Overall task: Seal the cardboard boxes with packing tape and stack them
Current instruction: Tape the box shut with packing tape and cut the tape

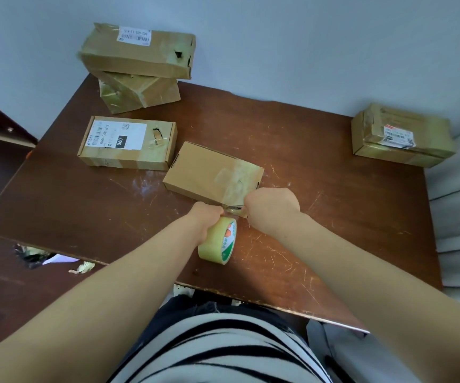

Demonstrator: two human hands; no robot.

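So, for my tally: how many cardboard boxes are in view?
5: top box on bottom box, back left; labelled box before them; plain box at centre; right box far right. None looks hidden.

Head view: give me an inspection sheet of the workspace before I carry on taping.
Surface: brown table, heavily scratched.
Job's things: plain box mid-table, tape across its near end; tape roll just in front of it; two-box stack at back left; labelled box in front of the stack; far-right box at the table's edge.
Clutter: scraps on the floor, left of the table.
Hands: left hand grips the tape roll; right hand curled at the plain box's near corner, its hold hidden.
Cables: nothing seen.
Surroundings: pale wall behind; dark floor at left.
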